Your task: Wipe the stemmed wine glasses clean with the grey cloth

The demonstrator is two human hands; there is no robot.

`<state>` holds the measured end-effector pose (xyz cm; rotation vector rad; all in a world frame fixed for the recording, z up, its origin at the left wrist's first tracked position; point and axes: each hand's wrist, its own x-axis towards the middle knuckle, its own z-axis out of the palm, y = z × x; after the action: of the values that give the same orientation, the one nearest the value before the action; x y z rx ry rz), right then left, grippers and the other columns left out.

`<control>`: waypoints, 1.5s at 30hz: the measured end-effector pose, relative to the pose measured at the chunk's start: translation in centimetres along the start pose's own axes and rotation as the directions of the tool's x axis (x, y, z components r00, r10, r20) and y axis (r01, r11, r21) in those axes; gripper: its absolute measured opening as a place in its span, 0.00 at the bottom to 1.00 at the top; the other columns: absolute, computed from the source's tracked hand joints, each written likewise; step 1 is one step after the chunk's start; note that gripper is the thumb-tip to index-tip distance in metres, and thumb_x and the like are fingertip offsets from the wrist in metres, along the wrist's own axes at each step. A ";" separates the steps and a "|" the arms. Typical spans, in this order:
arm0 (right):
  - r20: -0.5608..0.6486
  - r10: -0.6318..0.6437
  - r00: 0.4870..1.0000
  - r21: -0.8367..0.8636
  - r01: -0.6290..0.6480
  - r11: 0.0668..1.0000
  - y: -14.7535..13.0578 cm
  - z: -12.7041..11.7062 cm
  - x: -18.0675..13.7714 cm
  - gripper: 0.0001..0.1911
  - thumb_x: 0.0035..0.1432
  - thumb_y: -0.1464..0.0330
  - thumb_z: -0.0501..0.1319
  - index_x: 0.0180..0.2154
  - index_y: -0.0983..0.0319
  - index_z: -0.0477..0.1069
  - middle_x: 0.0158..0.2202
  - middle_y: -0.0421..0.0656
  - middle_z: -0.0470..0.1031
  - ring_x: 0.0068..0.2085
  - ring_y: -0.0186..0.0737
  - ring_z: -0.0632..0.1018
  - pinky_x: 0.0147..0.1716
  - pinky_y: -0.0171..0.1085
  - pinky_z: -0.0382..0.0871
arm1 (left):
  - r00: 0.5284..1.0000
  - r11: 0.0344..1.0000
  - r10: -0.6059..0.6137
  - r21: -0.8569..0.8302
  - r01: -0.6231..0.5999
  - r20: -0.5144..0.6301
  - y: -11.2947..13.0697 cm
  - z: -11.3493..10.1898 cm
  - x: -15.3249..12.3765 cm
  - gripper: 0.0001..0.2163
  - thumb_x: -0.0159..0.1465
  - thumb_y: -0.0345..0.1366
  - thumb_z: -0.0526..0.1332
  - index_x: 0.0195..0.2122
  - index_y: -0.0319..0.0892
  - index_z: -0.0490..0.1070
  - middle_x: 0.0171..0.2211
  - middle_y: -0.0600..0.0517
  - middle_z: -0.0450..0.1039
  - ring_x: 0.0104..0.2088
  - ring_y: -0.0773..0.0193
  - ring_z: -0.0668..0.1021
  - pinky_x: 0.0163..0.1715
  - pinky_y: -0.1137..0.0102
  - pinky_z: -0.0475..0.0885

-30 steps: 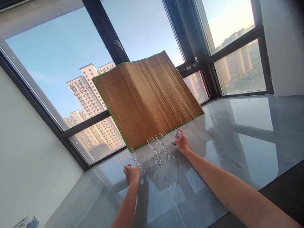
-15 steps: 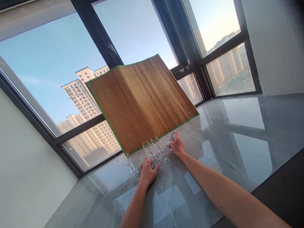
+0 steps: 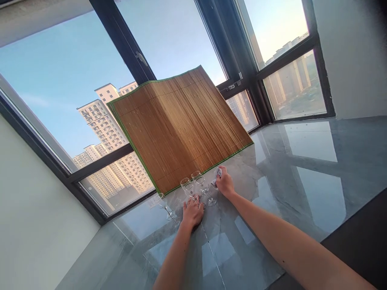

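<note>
Between hands (image 3: 192, 210): wine glasses (image 3: 198, 186).

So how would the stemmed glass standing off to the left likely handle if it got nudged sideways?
The glass looks tall on a thin stem with a small foot, so it would probably tip rather than slide. It stands on a glossy tabletop, so a low push might skate it instead. Being clear and thin-walled, it is likely light and fragile. The left hand is at the clustered glasses, not this one.
</note>
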<state>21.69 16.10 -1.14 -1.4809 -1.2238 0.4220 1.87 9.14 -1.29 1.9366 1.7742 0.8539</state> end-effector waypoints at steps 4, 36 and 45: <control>0.008 0.011 1.000 -0.008 -0.011 1.000 0.1 0.0 0.0 0.22 0.62 0.70 0.51 0.58 0.60 0.60 0.40 0.47 0.77 0.39 0.43 0.77 0.36 0.35 0.61 | 1.000 1.000 0.006 -0.010 -0.006 0.016 -0.1 -0.6 -1.0 0.16 0.58 0.34 0.61 0.48 0.48 0.73 0.63 0.46 0.64 0.69 0.53 0.54 0.68 0.51 0.39; 0.240 -0.092 0.967 -0.411 0.187 0.892 -1.0 -1.4 -0.3 0.15 0.60 0.64 0.57 0.46 0.62 0.74 0.59 0.56 0.65 0.64 0.63 0.58 0.59 0.65 0.46 | 0.982 0.862 -0.138 0.504 0.054 0.130 -8.4 -10.0 -9.3 0.28 0.67 0.37 0.46 0.70 0.54 0.49 0.71 0.60 0.43 0.71 0.56 0.46 0.68 0.54 0.40; 0.005 -0.243 0.970 0.348 0.226 0.910 -4.4 -1.4 0.2 0.29 0.63 0.51 0.45 0.52 0.62 0.70 0.56 0.53 0.70 0.58 0.51 0.67 0.59 0.52 0.58 | 0.982 0.848 -0.133 0.528 0.042 0.135 -7.6 -10.1 -9.6 0.28 0.67 0.39 0.45 0.70 0.52 0.49 0.71 0.58 0.45 0.71 0.56 0.48 0.68 0.54 0.41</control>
<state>20.90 14.95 3.24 -1.0157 -1.2742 0.4836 -10.71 -0.53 -0.40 2.1403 2.1259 0.1611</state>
